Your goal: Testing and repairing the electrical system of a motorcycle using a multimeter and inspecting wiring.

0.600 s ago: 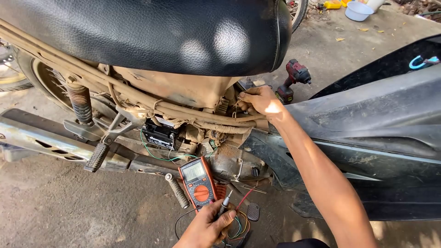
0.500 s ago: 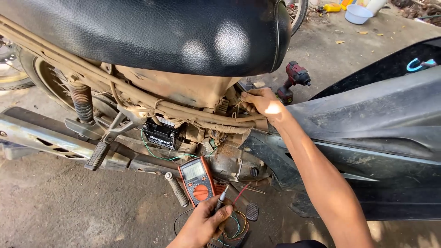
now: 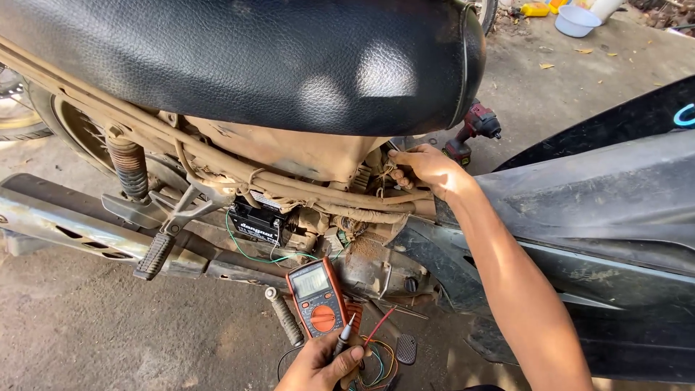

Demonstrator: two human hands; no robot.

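A person is crouching beside a stripped, dust-caked motorcycle, its black seat (image 3: 239, 61) filling the top of the frame. The right hand (image 3: 427, 168) is reaching in under the seat's front end, fingers curled closed around the bundle of taped wiring (image 3: 347, 210) running along the frame. At six o'clock, the left hand (image 3: 322, 364) is pinching a thin meter probe (image 3: 344, 334) between thumb and fingers, its tip pointing up toward one o'clock. The orange multimeter (image 3: 316, 295) is sitting just above that hand, propped against the engine, with red and black leads trailing to the concrete floor (image 3: 87, 333). A small black battery (image 3: 255, 222) is hanging at ten o'clock from the meter, a green wire (image 3: 250, 255) looping below it. A red cordless drill (image 3: 472, 130) is lying on the floor at two o'clock.

The risks, as they appear: the bare probe tip is hovering near exposed terminals and metal, and a slip could be bridging contacts and shorting the battery. Tugging the brittle-looking wiring could be pulling a connector loose. The meter, leaning loosely, could be toppling if a lead snags.
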